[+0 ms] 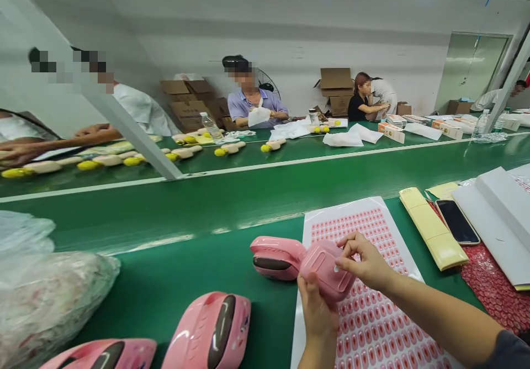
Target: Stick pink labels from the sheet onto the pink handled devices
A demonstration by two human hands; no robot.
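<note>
1. I'm reading this from afar through the head camera. The glossy pink plastic device [278, 258], a rounded shell with a dark oval window, is held in the air just above the white sheet of pink-red oval stickers [307, 231]. Its ribbed flat panel [327, 272] faces up.
2. The left hand [317, 308] is grasping the device from below, fingers curled around the shell. I'd keep this cradle firm so the panel stays steady.
3. The right hand [364, 261] isn't clenched; thumb and forefinger meet in a fine pinch at the panel. A small pale fleck [335, 268] shows there, though from this view I can't be sure it's a sticker. Light, square fingertip pressure suits this work best.
4. Left of the sheet, two more pink devices [209, 330] lie on the green conveyor belt [174, 269], with a cloudy plastic bag [45, 297] farther left.
5. Right of the sheet lie pale yellow strips [433, 228] and a black smartphone [457, 222].
6. Well beyond the sheet, a co-worker in a lilac shirt [256, 106] sits holding something white.
</note>
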